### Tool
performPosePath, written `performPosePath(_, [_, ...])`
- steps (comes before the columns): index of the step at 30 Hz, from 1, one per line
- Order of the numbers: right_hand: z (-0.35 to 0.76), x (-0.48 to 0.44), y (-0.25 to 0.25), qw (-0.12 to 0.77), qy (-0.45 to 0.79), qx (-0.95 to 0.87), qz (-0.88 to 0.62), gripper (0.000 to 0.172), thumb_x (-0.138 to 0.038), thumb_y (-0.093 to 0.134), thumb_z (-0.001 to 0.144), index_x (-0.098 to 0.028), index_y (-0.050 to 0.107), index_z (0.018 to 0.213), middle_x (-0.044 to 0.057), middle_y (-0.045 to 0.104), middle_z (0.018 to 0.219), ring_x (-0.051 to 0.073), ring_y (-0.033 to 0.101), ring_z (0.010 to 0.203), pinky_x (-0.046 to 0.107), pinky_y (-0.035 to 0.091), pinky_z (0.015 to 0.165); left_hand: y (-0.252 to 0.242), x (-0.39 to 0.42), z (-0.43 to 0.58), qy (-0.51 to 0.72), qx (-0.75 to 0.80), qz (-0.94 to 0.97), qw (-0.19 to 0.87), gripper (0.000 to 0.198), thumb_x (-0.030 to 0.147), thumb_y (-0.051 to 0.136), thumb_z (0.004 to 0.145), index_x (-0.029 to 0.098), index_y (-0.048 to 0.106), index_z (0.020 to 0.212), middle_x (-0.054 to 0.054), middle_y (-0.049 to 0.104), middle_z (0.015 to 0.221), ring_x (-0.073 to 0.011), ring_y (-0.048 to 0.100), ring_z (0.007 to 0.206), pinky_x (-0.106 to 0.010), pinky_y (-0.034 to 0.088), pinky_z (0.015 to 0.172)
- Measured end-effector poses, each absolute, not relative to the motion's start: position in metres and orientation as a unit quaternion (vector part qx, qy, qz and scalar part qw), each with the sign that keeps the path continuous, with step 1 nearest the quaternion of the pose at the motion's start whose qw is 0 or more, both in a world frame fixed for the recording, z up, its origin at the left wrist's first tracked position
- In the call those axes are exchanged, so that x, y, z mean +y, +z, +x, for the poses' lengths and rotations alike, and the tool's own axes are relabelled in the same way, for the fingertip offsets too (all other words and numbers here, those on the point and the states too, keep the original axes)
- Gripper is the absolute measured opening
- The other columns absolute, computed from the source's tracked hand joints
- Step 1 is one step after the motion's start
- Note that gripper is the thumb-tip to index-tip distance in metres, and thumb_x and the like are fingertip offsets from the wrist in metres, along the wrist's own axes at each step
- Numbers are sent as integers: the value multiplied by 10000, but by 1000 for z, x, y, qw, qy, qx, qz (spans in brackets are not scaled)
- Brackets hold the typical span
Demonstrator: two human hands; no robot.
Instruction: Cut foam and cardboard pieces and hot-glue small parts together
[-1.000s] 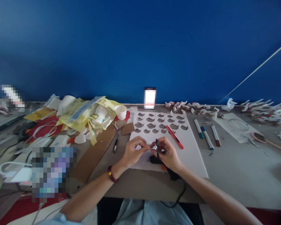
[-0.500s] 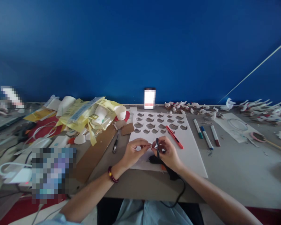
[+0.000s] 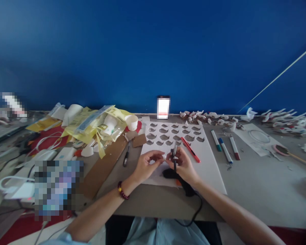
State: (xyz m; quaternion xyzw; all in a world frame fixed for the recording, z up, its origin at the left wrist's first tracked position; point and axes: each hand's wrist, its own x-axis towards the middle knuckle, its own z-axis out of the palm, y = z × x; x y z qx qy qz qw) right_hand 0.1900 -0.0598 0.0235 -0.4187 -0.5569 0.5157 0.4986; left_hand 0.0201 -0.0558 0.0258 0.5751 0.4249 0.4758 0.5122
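Observation:
My left hand is closed in a pinch, thumb and forefinger pressed on a small white piece too small to make out well. Close beside it, my right hand is closed around small scissors with dark handles and their metal part pointing up. The right fingertips are also near the white piece. Under both hands lies a white foam sheet with rows of leaf-shaped holes. A black corded tool, resembling a glue gun, rests below my right hand. A red utility knife lies on the sheet.
Three markers lie right of the sheet. Several white cut-outs are heaped at the back right. On the left are a black pen, a cardboard strip, a paper cup and yellow bags. A phone stands against the wall.
The scissors in my right hand have turned, and their metal part now points up. My left hand stays nearly in place, still pinching.

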Motion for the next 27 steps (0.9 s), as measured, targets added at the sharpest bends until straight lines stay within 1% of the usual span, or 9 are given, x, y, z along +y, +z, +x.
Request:
performPosePath(5, [190, -62, 24, 509, 486, -572, -421, 329, -243, 726, 697, -242, 440, 859, 5, 614, 880, 112, 539, 660, 240, 454, 557, 26, -51, 22, 488, 399, 479, 611, 312, 309, 809, 627, 153, 650, 845, -8, 680, 675, -94, 593, 580, -205, 476, 560])
performPosePath(9, [190, -64, 23, 498, 469, -593, -424, 287, -176, 658, 696, -247, 435, 863, 26, 655, 943, 121, 548, 655, 245, 449, 527, 28, -49, 23, 497, 388, 443, 638, 349, 309, 832, 590, 163, 581, 784, 10, 671, 654, -85, 585, 553, -193, 446, 534])
performPosePath(12, [191, -65, 21, 497, 442, -612, -428, 271, -112, 599, 668, -243, 453, 854, 27, 673, 921, 126, 547, 648, 251, 447, 524, 29, -50, 22, 479, 385, 432, 659, 384, 305, 842, 569, 169, 560, 792, 13, 674, 663, -93, 591, 546, -195, 428, 516])
performPosePath(15, [192, -64, 19, 505, 407, -628, -429, 292, -67, 563, 624, -240, 479, 843, 16, 684, 878, 118, 515, 599, 251, 444, 520, 31, -51, 22, 468, 386, 426, 671, 411, 282, 857, 536, 171, 553, 790, 20, 669, 646, -93, 583, 543, -189, 407, 505])
performPosePath(20, [194, -64, 18, 509, 385, -637, -432, 295, -72, 566, 614, -237, 504, 851, 13, 688, 857, 117, 504, 575, 249, 442, 510, 33, -51, 22, 457, 378, 428, 682, 432, 286, 853, 545, 172, 568, 848, 16, 673, 666, -88, 571, 546, -193, 397, 515])
performPosePath(24, [195, -63, 17, 499, 373, -645, -442, 300, -77, 553, 599, -232, 546, 856, 8, 669, 823, 118, 503, 567, 248, 441, 506, 33, -52, 22, 452, 383, 424, 685, 411, 307, 834, 585, 173, 566, 866, 17, 665, 668, -90, 576, 552, -199, 404, 523])
performPosePath(27, [195, -63, 16, 493, 373, -646, -449, 295, -86, 556, 597, -232, 555, 853, 2, 656, 796, 114, 498, 549, 249, 439, 503, 33, -52, 22, 452, 377, 425, 688, 430, 291, 848, 563, 177, 568, 868, 16, 661, 675, -98, 588, 581, -204, 419, 544])
